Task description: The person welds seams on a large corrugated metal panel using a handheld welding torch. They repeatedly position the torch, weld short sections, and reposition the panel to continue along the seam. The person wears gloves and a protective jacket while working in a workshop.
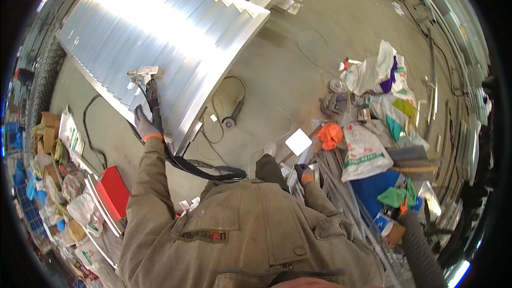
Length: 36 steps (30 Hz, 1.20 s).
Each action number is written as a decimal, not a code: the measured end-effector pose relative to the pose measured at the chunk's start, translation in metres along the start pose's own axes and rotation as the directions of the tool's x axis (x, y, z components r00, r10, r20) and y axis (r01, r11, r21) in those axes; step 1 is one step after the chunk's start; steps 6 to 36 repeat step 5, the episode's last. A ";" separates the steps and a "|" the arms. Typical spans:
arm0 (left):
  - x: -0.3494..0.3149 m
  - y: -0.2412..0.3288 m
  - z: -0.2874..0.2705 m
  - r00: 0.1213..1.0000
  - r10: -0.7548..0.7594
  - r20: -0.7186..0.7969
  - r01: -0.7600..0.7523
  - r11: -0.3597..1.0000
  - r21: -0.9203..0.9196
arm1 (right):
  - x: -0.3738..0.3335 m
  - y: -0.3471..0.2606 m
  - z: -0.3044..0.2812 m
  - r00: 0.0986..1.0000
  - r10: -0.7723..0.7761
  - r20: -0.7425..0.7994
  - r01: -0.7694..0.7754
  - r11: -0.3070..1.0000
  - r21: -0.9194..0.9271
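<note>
A large silver louvered metal panel (176, 48) in a pale frame fills the upper left. On its slats lies a handheld torch (152, 88) with a boxy metal head and a black handle, its thick black cable running down over the frame's edge toward my waist. My left hand (146, 125), in a grey glove with an orange cuff, rests beside the handle at the frame's edge, fingers stretched out. Low by my right side, my right hand (304, 173) is closed in a dark glove. What it holds, if anything, is hidden. A white square piece (298, 142) is just beyond it.
An angle grinder (230, 121) with a looping cord lies on the floor right of the panel. White sacks (367, 152), an orange cloth (330, 136) and long metal profiles (341, 181) crowd my right. A red box (113, 192) and heaped bags are at my left.
</note>
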State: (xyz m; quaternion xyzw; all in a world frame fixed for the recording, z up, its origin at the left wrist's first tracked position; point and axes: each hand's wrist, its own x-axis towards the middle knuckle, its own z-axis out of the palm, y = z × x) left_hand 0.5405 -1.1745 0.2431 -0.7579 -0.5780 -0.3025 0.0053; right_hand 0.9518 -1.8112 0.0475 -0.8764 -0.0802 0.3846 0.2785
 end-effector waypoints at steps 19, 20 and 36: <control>-0.034 0.146 0.024 0.852 0.218 0.477 -0.234 0.972 -0.026 | 0.116 0.070 -0.060 0.944 0.029 0.330 0.128 0.886 -0.445; -0.034 0.146 0.024 0.852 0.218 0.477 -0.234 0.972 -0.026 | 0.116 0.070 -0.060 0.944 0.029 0.330 0.128 0.886 -0.445; -0.034 0.146 0.024 0.852 0.218 0.477 -0.234 0.972 -0.026 | 0.116 0.070 -0.060 0.944 0.029 0.330 0.128 0.886 -0.445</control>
